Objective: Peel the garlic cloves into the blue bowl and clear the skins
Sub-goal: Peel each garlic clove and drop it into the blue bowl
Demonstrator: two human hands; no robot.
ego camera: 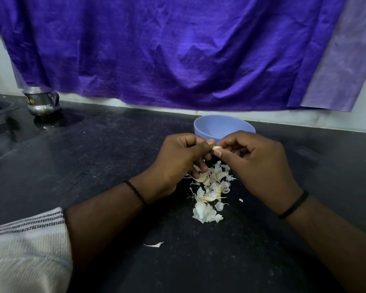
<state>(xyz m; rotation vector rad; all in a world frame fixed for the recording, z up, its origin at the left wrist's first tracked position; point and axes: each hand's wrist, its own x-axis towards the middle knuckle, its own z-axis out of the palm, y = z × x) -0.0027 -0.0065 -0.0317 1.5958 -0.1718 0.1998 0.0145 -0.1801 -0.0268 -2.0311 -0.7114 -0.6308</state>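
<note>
Fingertips of the left hand (178, 159) and right hand (255, 163) pinch one garlic clove (217, 147) between them, just before the blue bowl (224, 126), above the skins (209, 191) on the counter (114, 157).

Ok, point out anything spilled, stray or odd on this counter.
Garlic skins lie scattered on the black counter below the hands, expected while peeling. One stray skin flake sits apart, nearer the person. The blue bowl stands upright; nothing looks damaged.

The steel jug (43, 101) bears a small sticker, its print unreadable.
</note>
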